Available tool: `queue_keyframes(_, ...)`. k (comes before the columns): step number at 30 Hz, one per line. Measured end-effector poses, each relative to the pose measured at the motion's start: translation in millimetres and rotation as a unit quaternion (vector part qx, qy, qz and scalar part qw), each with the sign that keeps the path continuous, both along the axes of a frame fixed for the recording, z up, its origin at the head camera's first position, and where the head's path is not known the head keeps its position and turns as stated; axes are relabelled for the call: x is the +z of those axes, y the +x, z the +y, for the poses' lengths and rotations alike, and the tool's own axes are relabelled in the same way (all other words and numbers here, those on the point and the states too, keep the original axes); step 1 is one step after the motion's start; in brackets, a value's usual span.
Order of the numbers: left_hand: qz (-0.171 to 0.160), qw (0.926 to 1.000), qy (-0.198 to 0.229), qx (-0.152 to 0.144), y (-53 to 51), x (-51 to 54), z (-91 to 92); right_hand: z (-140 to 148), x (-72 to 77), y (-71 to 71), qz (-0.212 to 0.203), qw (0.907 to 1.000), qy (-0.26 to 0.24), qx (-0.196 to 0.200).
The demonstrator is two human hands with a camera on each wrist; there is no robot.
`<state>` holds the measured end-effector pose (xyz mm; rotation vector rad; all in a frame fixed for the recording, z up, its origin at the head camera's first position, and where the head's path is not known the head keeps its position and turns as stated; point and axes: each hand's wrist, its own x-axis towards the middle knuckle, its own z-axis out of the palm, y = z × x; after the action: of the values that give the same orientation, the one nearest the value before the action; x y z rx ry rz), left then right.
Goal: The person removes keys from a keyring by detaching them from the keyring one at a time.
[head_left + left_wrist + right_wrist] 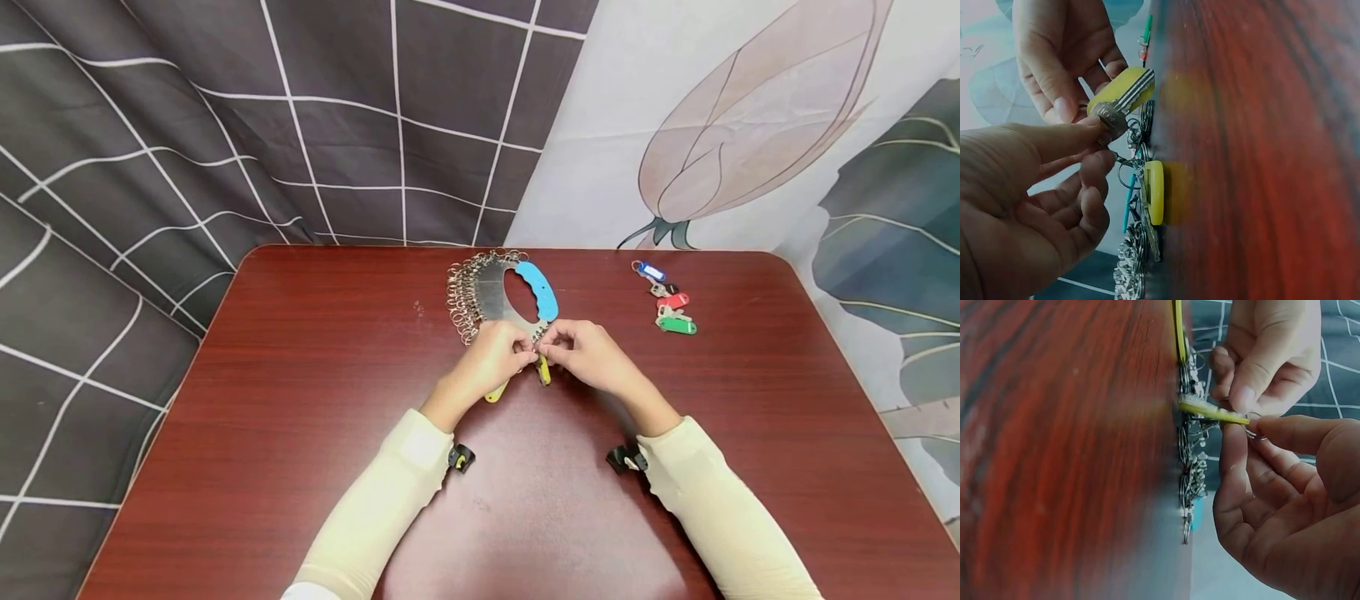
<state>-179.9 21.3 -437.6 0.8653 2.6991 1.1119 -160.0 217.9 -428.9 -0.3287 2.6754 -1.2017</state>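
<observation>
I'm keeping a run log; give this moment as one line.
left grip: pinching key; right grip: pinching ring; yellow tag: beside key; plate: on table

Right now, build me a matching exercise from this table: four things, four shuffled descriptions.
1. Green tag
2. Dark-blue tag
3. Light-blue handle
4. Held yellow tag

A. Attached to a curved metal plate
B. Overlapped by a key in the left wrist view
C. Nearest the person, right-hand group
D. Farthest from the person, same group

Pairs: 1-C, 2-D, 3-A, 4-B
</observation>
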Motion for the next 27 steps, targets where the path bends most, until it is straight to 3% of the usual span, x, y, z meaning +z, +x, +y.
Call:
queue_keyframes(6,0.012,0.9998,-0.001,0.018,-3.1,0.1,-2.2,0,1.4,-3.4,-0.003,0.9999,0.005,-0.012)
queue_keyframes(10,0.014,0.9998,-0.008,0.015,-2.0,3.4,-2.3,-2,3.1,-4.8,-0.014,0.9998,-0.001,-0.016)
queue_keyframes(20,-0.016,0.9989,0.026,0.036,-1.9,2.6,-0.1,-3,10.1,-5.2,0.007,0.9998,0.004,-0.017)
queue_keyframes(27,-0.032,0.9983,0.021,0.044,1.3,3.1,-1.0,-2,10.0,-6.1,0.001,0.9997,0.012,-0.023)
